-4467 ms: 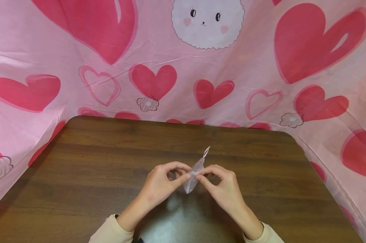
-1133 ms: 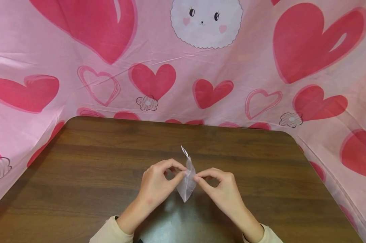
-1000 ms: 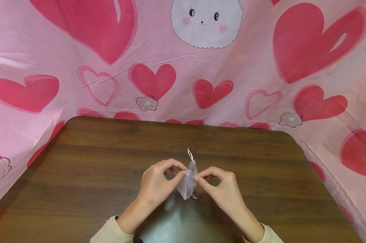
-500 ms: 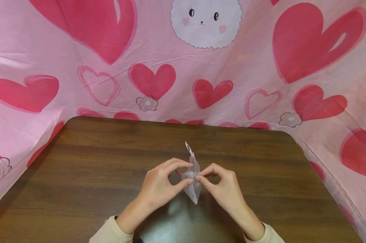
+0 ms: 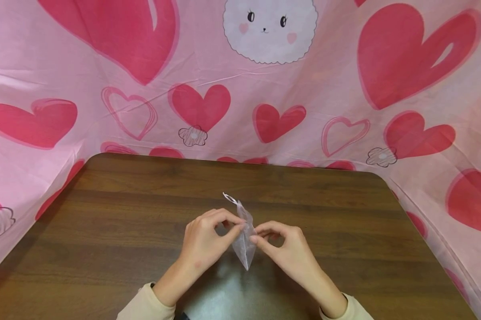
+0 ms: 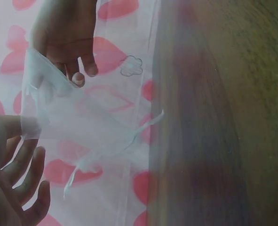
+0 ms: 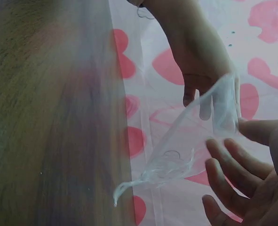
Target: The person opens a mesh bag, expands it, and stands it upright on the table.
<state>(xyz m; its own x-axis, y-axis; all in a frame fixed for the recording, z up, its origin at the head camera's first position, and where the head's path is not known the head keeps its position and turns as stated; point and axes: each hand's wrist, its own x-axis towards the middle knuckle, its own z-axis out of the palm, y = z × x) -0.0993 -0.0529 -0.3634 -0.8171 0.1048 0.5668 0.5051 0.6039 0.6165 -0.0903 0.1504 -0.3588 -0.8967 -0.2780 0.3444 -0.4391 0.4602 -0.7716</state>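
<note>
A sheer white drawstring pouch (image 5: 246, 252) is held in the air above the table, its pointed corner hanging toward me. One cord loop (image 5: 229, 198) sticks out at its far end. My left hand (image 5: 202, 242) pinches the pouch's left side between thumb and forefinger. On the opposite side, my right hand (image 5: 290, 249) holds the edge with thumb and forefinger. Both cords trail from the pouch (image 6: 87, 120) in the left wrist view. Through the thin fabric of the pouch (image 7: 186, 127), fingers show in the right wrist view. No contents can be made out.
Beneath the hands lies a dark wood-grain table (image 5: 144, 191) with rounded far corners. A pink cloth (image 5: 240, 98) printed with red hearts hangs behind it and along both sides. Light-coloured sleeves (image 5: 146, 304) reach to the wrists.
Half a second ago my left thumb and forefinger were spread; now they pinch the pouch. The pouch has shifted left, with its cord loop swung left. My right thumb has moved slightly left.
</note>
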